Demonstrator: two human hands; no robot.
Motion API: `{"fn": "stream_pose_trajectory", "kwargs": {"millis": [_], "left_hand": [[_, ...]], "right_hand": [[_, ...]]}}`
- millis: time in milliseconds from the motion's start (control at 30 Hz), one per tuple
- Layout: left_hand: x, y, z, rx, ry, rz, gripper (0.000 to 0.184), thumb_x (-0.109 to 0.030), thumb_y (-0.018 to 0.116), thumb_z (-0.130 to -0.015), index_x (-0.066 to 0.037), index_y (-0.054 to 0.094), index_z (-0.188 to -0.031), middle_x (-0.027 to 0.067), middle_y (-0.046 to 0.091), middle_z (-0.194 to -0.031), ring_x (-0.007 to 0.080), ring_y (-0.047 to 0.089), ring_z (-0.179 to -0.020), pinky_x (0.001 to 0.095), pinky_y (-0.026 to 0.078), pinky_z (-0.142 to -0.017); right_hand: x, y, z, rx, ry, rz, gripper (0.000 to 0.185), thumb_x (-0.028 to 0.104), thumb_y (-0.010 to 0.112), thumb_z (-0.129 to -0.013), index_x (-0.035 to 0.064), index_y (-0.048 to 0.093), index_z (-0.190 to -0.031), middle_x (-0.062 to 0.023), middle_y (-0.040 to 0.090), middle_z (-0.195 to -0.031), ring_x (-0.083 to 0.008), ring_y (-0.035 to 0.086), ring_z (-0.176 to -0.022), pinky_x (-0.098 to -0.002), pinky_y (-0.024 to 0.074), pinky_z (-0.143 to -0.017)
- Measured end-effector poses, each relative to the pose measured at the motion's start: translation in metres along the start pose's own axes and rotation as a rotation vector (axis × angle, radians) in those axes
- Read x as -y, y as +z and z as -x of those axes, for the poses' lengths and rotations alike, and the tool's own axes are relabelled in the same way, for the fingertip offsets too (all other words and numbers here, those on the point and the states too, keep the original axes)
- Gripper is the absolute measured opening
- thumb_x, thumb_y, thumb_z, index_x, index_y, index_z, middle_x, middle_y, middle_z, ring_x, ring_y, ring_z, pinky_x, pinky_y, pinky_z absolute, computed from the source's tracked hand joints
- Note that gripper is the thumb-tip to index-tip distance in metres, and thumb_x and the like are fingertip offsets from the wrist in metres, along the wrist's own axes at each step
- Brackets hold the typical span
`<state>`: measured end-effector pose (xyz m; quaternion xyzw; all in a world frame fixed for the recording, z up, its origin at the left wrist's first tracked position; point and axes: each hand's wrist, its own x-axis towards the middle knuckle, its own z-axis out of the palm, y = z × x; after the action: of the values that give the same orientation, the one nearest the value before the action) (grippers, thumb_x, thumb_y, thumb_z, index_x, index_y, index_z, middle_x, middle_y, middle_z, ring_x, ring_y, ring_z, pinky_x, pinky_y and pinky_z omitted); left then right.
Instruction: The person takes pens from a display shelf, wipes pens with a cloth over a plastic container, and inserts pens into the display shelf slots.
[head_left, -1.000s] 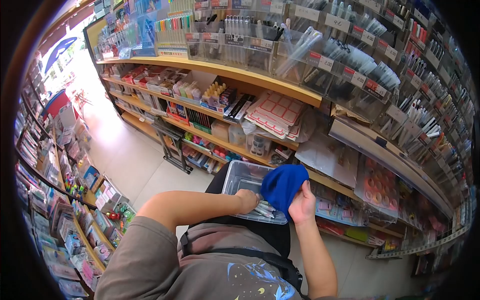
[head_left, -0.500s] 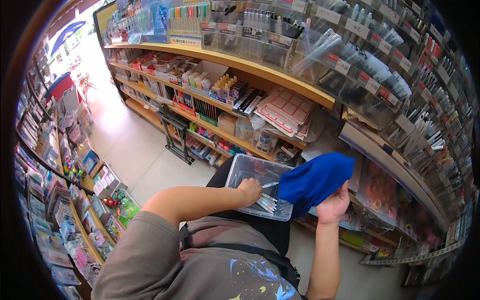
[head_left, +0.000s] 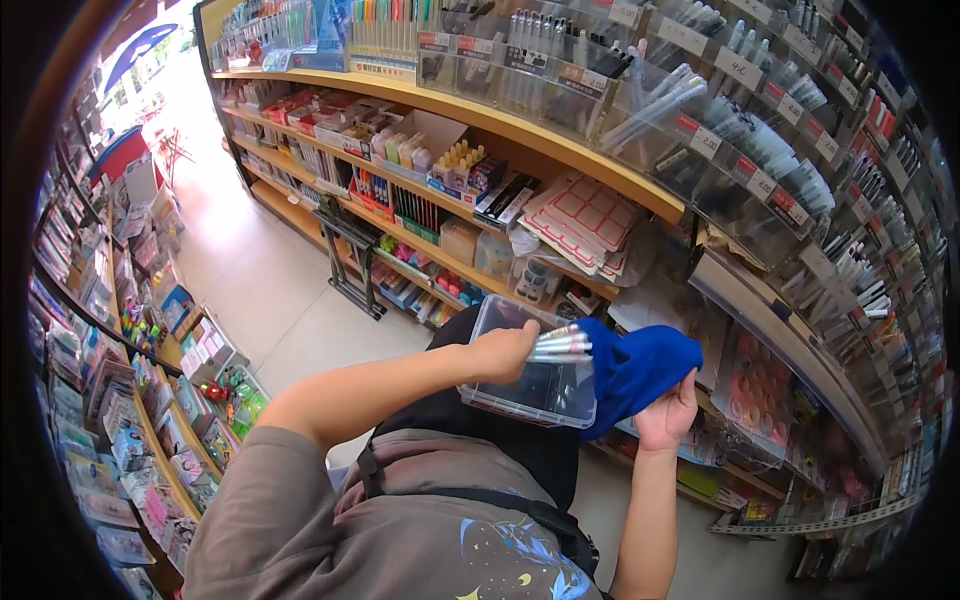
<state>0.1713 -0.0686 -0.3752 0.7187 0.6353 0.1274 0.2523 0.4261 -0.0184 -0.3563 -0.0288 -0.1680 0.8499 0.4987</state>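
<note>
My left hand (head_left: 505,354) is closed round a bundle of several pens (head_left: 562,345), held above a clear plastic box (head_left: 530,408) on my lap. The pens' ends point right, toward a blue cloth (head_left: 645,368). At the cloth's right edge, my right hand (head_left: 668,412) pinches it between thumb and fingers. The cloth hangs over the right side of the box and hides part of its rim. Inside, the visible floor of the box shows no pens.
Pen racks with price tags (head_left: 690,130) fill the upper right. Below them, wooden shelves (head_left: 440,255) hold boxes and stationery. A folded black metal stand (head_left: 350,262) leans at the lower shelves. More goods line the left side (head_left: 150,440).
My left hand has closed on the pens and lifted them out of the box, up beside the cloth. The cloth and my right hand have moved right since the earliest frame.
</note>
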Motion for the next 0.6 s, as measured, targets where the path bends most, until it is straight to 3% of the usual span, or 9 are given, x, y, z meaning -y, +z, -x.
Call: {"fn": "stream_pose_trajectory", "kwargs": {"millis": [33, 133, 167, 267, 300, 400, 433, 500, 600], "left_hand": [[0.005, 0.0, 0.001, -0.098, 0.05, 0.096, 0.026, -0.004, 0.052, -0.075, 0.003, 0.039, -0.096, 0.0187, 0.059, -0.083, 0.0301, 0.061, -0.07, 0.0404, 0.048, -0.061], [0.007, -0.009, 0.006, 0.059, -0.077, 0.957, 0.033, -0.004, 0.052, -0.08, -0.001, 0.039, -0.11, 0.0109, 0.059, -0.083, 0.0181, 0.057, -0.065, 0.0297, 0.045, -0.056], [0.005, -0.013, 0.01, 0.044, -0.056, 1.091, 0.03, -0.005, 0.054, -0.081, -0.001, 0.044, -0.11, 0.0052, 0.058, -0.083, 0.0089, 0.052, -0.063, 0.0219, 0.042, -0.055], [0.016, -0.013, 0.016, 0.005, -0.014, 1.48, 0.023, -0.005, 0.056, -0.08, -0.001, 0.049, -0.102, 0.0057, 0.059, -0.082, 0.0108, 0.054, -0.063, 0.0235, 0.043, -0.055], [0.015, -0.015, 0.019, -0.05, -0.002, 1.518, 0.019, -0.005, 0.059, -0.079, -0.002, 0.052, -0.096, 0.0062, 0.06, -0.081, 0.011, 0.054, -0.063, 0.0235, 0.043, -0.055], [0.018, -0.014, 0.025, -0.116, -0.006, 1.694, 0.02, -0.005, 0.06, -0.078, -0.003, 0.051, -0.096, 0.0072, 0.06, -0.081, 0.0117, 0.055, -0.064, 0.0238, 0.044, -0.056], [0.019, -0.013, 0.026, -0.13, 0.009, 1.719, 0.02, -0.005, 0.06, -0.078, -0.003, 0.051, -0.096, 0.0074, 0.06, -0.082, 0.0118, 0.055, -0.064, 0.0239, 0.044, -0.057], [0.019, -0.009, 0.028, -0.148, 0.028, 1.739, 0.021, -0.005, 0.06, -0.079, -0.004, 0.051, -0.098, 0.0076, 0.061, -0.082, 0.0118, 0.055, -0.064, 0.0239, 0.045, -0.058], [0.018, -0.006, 0.027, -0.159, 0.069, 1.649, 0.024, -0.008, 0.061, -0.078, -0.004, 0.051, -0.1, 0.0071, 0.06, -0.082, 0.0117, 0.054, -0.063, 0.0236, 0.044, -0.057]], "right_hand": [[-0.001, -0.003, 0.0, -0.038, -0.003, 0.0, 0.041, 0.03, 0.047, -0.089, 0.0049, 0.046, -0.121, -0.0108, 0.045, -0.128, -0.0286, 0.038, -0.12, -0.0468, 0.0227, -0.104], [-0.006, 0.0, -0.004, -0.041, 0.016, 0.008, 0.042, 0.03, 0.048, -0.088, 0.0049, 0.046, -0.122, -0.0109, 0.045, -0.128, -0.029, 0.039, -0.12, -0.0467, 0.0233, -0.104], [-0.01, 0.003, -0.007, -0.021, 0.023, 0.011, 0.043, 0.03, 0.048, -0.088, 0.0049, 0.045, -0.122, -0.011, 0.045, -0.128, -0.029, 0.039, -0.12, -0.0467, 0.0233, -0.104], [-0.012, 0.04, -0.016, 0.033, -0.003, 0.026, 0.044, 0.03, 0.049, -0.088, 0.0045, 0.044, -0.124, -0.0113, 0.045, -0.128, -0.0291, 0.037, -0.121, -0.0471, 0.0225, -0.104], [-0.014, 0.054, -0.018, 0.033, 0.004, -0.006, 0.044, 0.029, 0.048, -0.088, 0.0037, 0.043, -0.124, -0.0118, 0.046, -0.127, -0.0305, 0.04, -0.119, -0.0464, 0.0268, -0.103], [-0.029, 0.029, -0.03, -0.194, 0.14, -0.111, 0.041, 0.027, 0.046, -0.089, 0.0032, 0.044, -0.123, -0.0117, 0.048, -0.124, -0.0312, 0.045, -0.114, -0.0456, 0.033, -0.099], [-0.053, 0.025, -0.033, -0.256, 0.143, 0.023, 0.039, 0.026, 0.045, -0.09, 0.0037, 0.045, -0.122, -0.0105, 0.052, -0.12, -0.0276, 0.05, -0.108, -0.0407, 0.0389, -0.095], [-0.095, -0.02, -0.028, -0.301, 0.333, 0.012, 0.032, 0.022, 0.051, -0.087, 0.0056, 0.049, -0.115, -0.0056, 0.056, -0.109, -0.017, 0.053, -0.101, -0.0298, 0.0416, -0.091], [-0.119, -0.004, -0.026, -0.171, 0.291, 0.311, 0.035, 0.024, 0.054, -0.086, 0.0064, 0.048, -0.116, -0.0042, 0.056, -0.107, -0.0175, 0.052, -0.101, -0.0295, 0.0412, -0.091]]}}
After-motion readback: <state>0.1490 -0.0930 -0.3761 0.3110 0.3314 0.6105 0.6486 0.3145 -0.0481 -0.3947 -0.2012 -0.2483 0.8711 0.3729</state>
